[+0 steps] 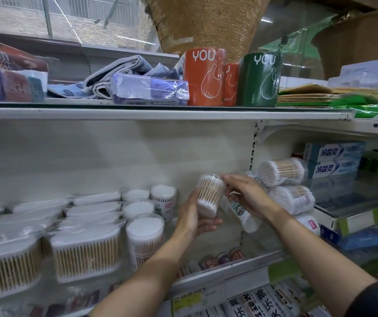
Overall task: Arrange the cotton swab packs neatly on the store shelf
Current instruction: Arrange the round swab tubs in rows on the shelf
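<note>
Store shelving fills the head view; a pale back panel rises behind the middle shelf [247, 255], and an upper shelf [160, 113] at twelve o'clock carries orange and green rolls [206, 76], folded cloths and wrapped packets.

Toward nine o'clock on the middle shelf, round tubs of swabs [145, 229] stand upright in a column, with wider flat-fronted packs [86, 252] beside them at eight o'clock; toward three o'clock a loose heap of cylinder packs [283, 172] lies on its side, ends facing out, toothpaste boxes [334, 152] just behind it.

Between the two groups, near the centre, the left hand [192, 221] grips one cotton swab pack [209, 195] from below and behind, palm under its lower end, fingers curled round the base; the pack is off the shelf, its long axis close to upright, top leaning slightly toward one o'clock.

The right hand [245, 195] comes in from four o'clock; its fingertips [225, 179] pinch the upper rim of that same pack, while a second, labelled pack [240, 213] sits tilted beneath the palm; whether the hand carries it or it merely leans on the heap I cannot tell.

My judgement: the gap beside the upright tubs lies at nine o'clock from the held pack, so the left hand is nearer, and the pack would need only a small righting before being set down.
</note>
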### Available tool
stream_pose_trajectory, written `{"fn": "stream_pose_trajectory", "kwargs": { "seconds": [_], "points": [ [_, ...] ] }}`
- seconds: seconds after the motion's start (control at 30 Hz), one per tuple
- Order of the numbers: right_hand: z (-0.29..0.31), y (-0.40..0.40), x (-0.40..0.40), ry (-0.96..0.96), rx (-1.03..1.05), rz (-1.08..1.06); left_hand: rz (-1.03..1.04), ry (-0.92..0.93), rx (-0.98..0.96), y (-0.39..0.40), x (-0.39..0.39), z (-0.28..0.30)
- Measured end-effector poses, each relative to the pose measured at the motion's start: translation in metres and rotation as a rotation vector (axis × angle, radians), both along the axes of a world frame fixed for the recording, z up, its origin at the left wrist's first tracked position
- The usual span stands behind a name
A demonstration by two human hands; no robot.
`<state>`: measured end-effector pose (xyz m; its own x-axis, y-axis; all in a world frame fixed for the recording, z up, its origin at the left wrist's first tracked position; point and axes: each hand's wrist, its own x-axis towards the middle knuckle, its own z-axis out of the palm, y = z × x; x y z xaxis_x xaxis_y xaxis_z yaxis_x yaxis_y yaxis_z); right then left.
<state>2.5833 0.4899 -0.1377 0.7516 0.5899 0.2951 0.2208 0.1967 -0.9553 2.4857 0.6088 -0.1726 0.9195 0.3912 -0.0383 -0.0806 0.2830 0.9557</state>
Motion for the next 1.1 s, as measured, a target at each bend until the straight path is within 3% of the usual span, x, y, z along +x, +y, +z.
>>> {"fn": "stream_pose_trajectory", "kwargs": {
  "seconds": [0.1, 0.23, 0.47, 0.67, 0.87, 1.1],
  "points": [
    [0.003, 0.000, -0.003, -0.054, -0.065, -0.023, 0.049, 0.010, 0.065, -0.004, -0.004, 0.002],
    [0.017, -0.001, -0.015, -0.295, -0.360, -0.111, 0.238, -0.040, 0.328, -0.013, -0.007, 0.001],
    [0.047, -0.003, -0.033, -0.471, -0.605, -0.254, 0.280, -0.087, 0.665, -0.029, -0.023, 0.014],
    [0.054, -0.003, -0.033, -0.419, -0.619, -0.149, 0.268, 0.123, 0.609, -0.006, -0.023, 0.052],
    [0.048, 0.025, -0.045, -0.492, -0.640, 0.007, 0.274, -0.068, 0.315, 0.032, -0.047, 0.086],
    [0.018, 0.061, -0.059, -0.608, -0.690, 0.100, 0.270, -0.117, 0.263, 0.048, -0.074, 0.089]
  ]
}}
